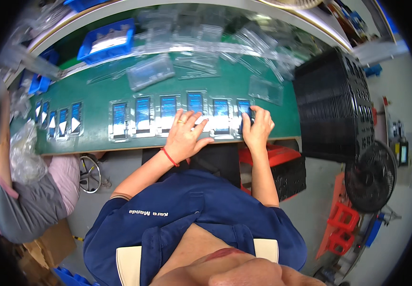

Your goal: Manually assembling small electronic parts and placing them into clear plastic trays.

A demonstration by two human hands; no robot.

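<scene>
Six flat black-and-blue rectangular panels in clear plastic trays stand in a row along the front of the green bench. My left hand (183, 136) lies with fingers spread over the lower part of the fourth panel (195, 101), its fingertips beside the third panel (168, 107). At the right end of the row, my right hand (259, 126) has thumb and fingers closed around the edge of the last panel (244, 107), covering part of it. Between my hands lies the fifth panel (221, 110). Left of them are the second panel (142, 114) and first panel (119, 119).
Several panels with white triangles (76, 119) lie farther left, near a co-worker (34, 200). Behind the row are clear plastic trays (151, 72) and a blue bin (106, 42). A tall stack of black trays (332, 105) borders the right, beside a black fan (371, 176).
</scene>
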